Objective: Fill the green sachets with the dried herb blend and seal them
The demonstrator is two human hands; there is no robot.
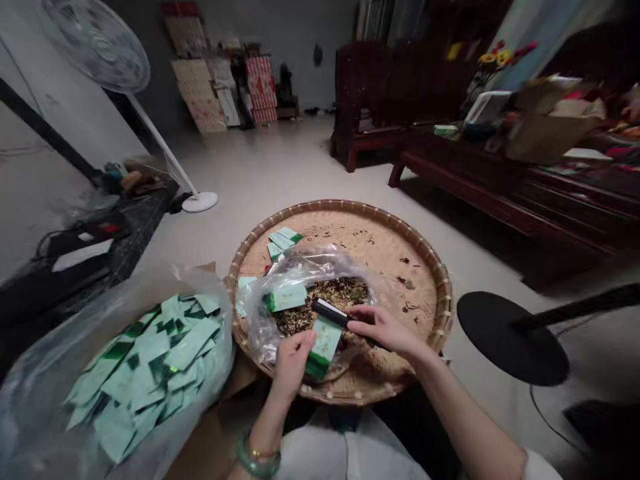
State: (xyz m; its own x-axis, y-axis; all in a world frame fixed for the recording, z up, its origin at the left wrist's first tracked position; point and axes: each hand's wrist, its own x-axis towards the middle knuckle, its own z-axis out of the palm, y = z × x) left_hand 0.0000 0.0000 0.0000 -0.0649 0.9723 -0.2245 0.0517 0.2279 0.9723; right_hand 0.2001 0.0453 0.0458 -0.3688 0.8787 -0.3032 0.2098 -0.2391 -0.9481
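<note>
My left hand pinches the side of a pale green packet with a dark green end. In my right hand is a black bar-shaped tool with a white strip, lying across the packet's far edge; it looks like a handheld bag sealer. Below them a clear plastic bag lies open, holding dried, dark and yellowish plant pieces. Another green packet rests on that bag's contents. The bag sits in a round woven bamboo tray.
At the left, a large clear bag holds many filled-looking green packets. Several flat packets lie at the tray's far left. A white fan stands beyond, a black round base at right, and dark wooden furniture behind.
</note>
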